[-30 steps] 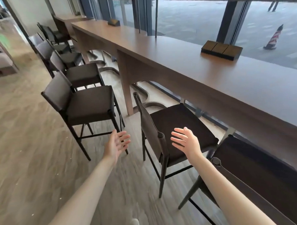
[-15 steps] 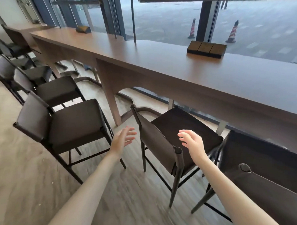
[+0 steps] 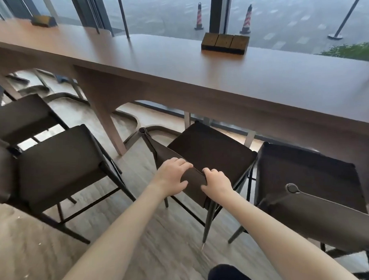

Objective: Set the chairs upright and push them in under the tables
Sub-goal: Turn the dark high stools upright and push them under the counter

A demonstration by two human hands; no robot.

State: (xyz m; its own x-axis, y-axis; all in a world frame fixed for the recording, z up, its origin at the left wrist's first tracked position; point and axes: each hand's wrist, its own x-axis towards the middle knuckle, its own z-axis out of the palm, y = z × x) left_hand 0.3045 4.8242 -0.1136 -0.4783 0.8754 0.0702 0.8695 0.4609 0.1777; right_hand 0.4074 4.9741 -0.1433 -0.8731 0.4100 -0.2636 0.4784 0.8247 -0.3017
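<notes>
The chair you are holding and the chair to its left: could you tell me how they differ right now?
The held chair is gripped at its backrest by the left hand and right hand; the left chair is untouched. The held chair's seat reaches the table edge; the left chair stands clear of it. Both are dark and upright.

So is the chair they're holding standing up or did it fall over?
Standing up. The chair has its seat level and its legs pointing down to the floor. Left hand and right hand both grip its backrest.
</notes>
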